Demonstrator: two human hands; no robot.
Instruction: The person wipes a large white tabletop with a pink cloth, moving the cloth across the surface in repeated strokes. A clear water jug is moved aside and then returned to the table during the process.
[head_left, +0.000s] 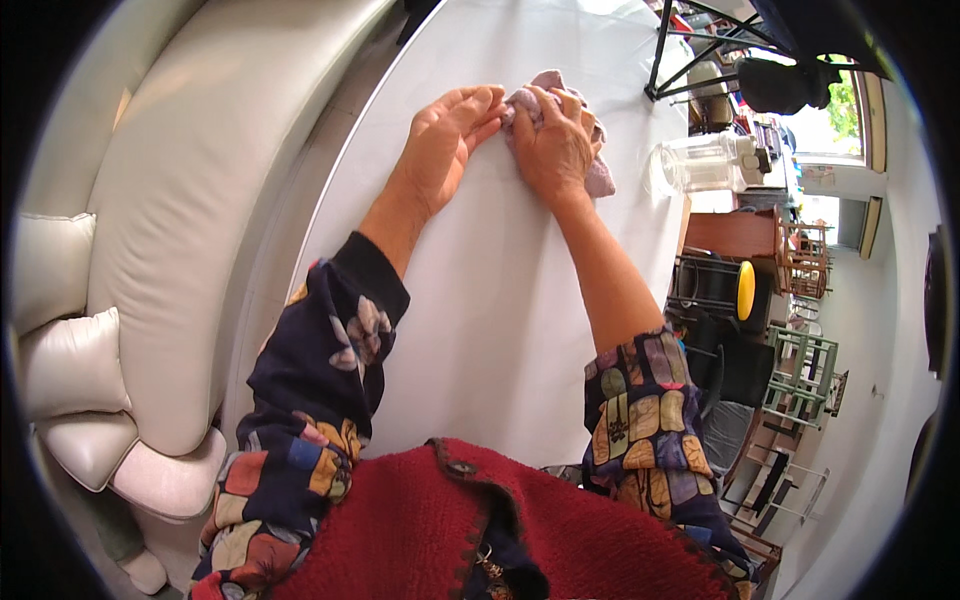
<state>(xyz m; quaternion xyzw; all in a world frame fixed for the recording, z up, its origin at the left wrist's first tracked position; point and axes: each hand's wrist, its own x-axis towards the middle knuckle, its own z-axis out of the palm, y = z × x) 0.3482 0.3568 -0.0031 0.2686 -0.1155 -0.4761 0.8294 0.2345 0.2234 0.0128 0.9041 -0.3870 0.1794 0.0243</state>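
A crumpled pinkish-mauve cloth (601, 178) lies on the white tabletop (480, 322), towards its far part. My right hand (556, 146) presses on the cloth from above, with its fingers spread and bent into the folds. Just left of it, my left hand (448, 135) is held with its palm turned partly up and its fingers loosely curled. Its fingertips come close to the cloth's left edge; whether they touch it I cannot tell. Nothing shows in the left palm.
A clear plastic jug (705, 163) stands at the table's right side. Beyond it are a black metal frame (660, 56), a round yellow-topped stool (745, 291) and a brown wooden desk (731, 232). A cream leather sofa (187, 225) with cushions (75, 364) runs along the left.
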